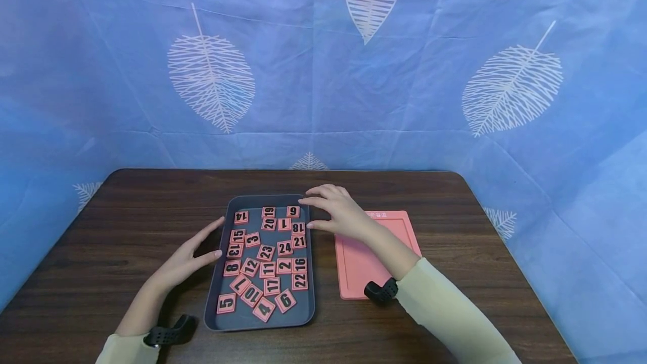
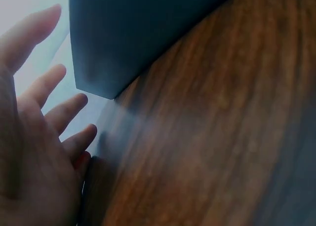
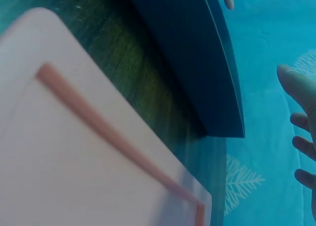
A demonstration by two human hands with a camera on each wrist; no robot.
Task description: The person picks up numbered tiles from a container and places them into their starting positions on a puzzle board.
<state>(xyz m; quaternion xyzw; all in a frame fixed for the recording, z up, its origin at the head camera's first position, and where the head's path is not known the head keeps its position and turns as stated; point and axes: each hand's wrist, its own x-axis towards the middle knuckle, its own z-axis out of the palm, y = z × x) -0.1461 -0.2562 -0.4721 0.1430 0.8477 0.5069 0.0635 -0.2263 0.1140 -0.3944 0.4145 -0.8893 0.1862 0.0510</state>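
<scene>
A dark grey tray (image 1: 264, 326) holds several pink square tiles with black numbers, among them tile 5 (image 1: 226, 303), tile 23 (image 1: 265, 252) and tile 9 (image 1: 293, 212). My left hand (image 1: 184, 263) is at the tray's left side, fingers spread, thumb and fingertips right at the rim. The left wrist view shows the palm and loosely extended fingers beside the tray's outer wall (image 2: 133, 33). On the other side, my right hand (image 1: 336, 212) reaches over to the tray's upper right rim with fingers relaxed and nothing between them. Its forearm partly covers a pink board (image 1: 354, 265).
The pink board, with a raised frame and white characters on its top edge, lies right of the tray. Both stand on a dark wood-grain table (image 1: 455, 229). Behind hangs a blue cloth (image 1: 283, 83) with white leaf prints. Each wrist wears a black band (image 1: 381, 291).
</scene>
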